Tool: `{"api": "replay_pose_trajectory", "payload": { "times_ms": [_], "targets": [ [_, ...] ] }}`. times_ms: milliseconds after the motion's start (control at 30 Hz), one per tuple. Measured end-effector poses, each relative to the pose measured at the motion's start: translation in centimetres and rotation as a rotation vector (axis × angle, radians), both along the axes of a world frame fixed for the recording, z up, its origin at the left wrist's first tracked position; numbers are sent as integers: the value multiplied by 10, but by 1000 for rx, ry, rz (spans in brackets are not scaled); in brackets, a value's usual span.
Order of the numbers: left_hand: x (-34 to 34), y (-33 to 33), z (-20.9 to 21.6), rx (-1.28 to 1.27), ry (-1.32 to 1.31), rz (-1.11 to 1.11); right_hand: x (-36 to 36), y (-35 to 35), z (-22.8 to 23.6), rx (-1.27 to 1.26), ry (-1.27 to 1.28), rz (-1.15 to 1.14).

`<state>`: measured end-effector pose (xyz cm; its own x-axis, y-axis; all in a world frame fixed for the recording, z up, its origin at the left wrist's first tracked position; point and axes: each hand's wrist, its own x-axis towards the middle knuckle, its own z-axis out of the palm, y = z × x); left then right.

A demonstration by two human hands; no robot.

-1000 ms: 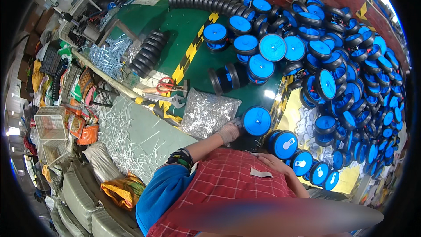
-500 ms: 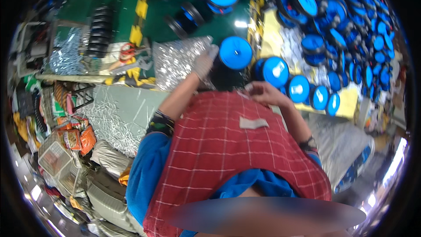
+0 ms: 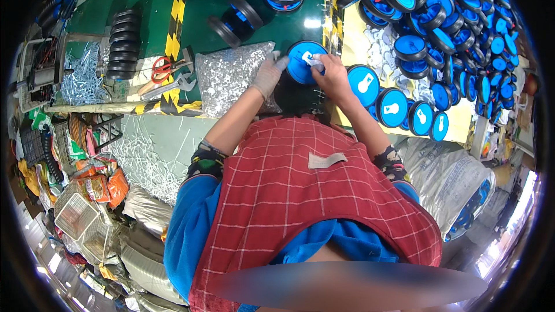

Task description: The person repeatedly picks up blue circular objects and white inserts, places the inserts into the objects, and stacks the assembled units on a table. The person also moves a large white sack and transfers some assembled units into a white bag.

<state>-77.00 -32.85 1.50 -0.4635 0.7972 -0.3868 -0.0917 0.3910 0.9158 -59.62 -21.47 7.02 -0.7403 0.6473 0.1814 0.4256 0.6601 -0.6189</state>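
A black-tyred wheel with a blue face [image 3: 299, 72] stands in front of me at the table's near side. My left hand [image 3: 269, 75], in a pale glove, has its fingers curled against the wheel's left rim. From the right, my right hand [image 3: 332, 76] pinches a small white plastic piece [image 3: 308, 56] against the blue face. Part of that piece is hidden by the fingers. Just left of my left hand lies a clear bag of small shiny metal parts [image 3: 226, 78]. To the right, several wheels with white keyhole-shaped pieces on them [image 3: 393, 108] stand in a row.
A large heap of blue wheels [image 3: 442, 17] fills the right side. Loose white pieces [image 3: 386, 46] lie beside it on yellow sheeting. At left are red-handled scissors [image 3: 162, 69], an adjustable wrench [image 3: 180, 85], a stack of black tyres [image 3: 123, 43] and a pile of screws [image 3: 87, 75].
My right hand has moved up and left from near the apron to the wheel's face, where a white piece now shows. My left hand remains by the wheel's left rim.
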Motion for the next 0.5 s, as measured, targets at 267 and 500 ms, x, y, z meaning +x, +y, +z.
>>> {"api": "replay_pose_trajectory", "payload": {
  "times_ms": [267,500],
  "targets": [
    [5,15,-64,150,-18,-80,-13,3,-22,250,21,151],
    [10,22,-7,-73,144,-109,-33,41,-18,-354,-349,-73]
  ]
}}
